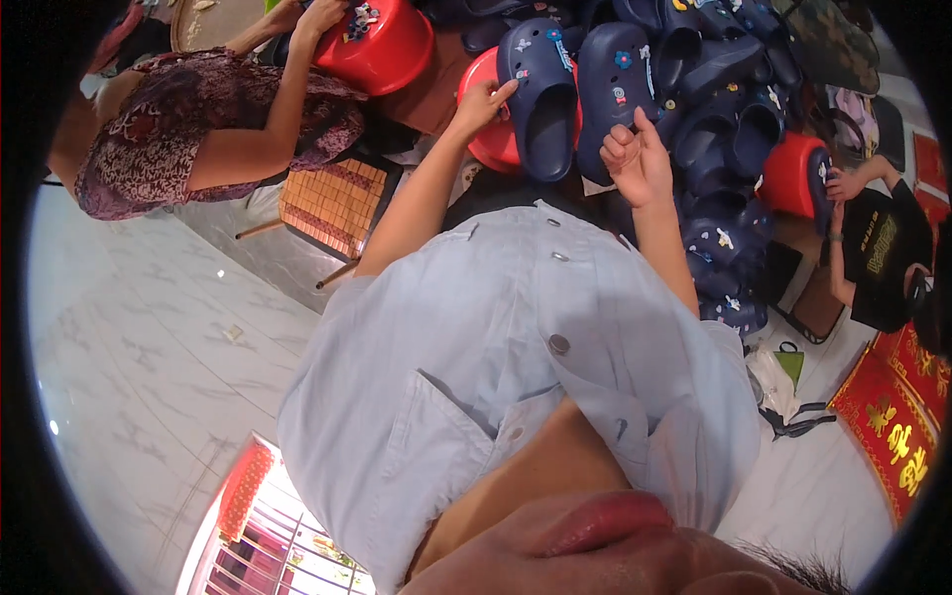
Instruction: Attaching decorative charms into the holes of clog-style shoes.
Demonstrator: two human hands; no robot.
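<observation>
Beyond your right hand [637,171], fingers half-curled, the right navy clog [603,104] ran lengthwise away; whether your left hand [481,107] pinched was unclear.

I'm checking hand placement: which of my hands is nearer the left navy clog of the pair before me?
Left. Your left hand has its thumb at the outer edge of the left navy clog; your right hand is farther right, by the right navy clog.

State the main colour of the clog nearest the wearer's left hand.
The clog is navy blue, best seen in head view.
</observation>
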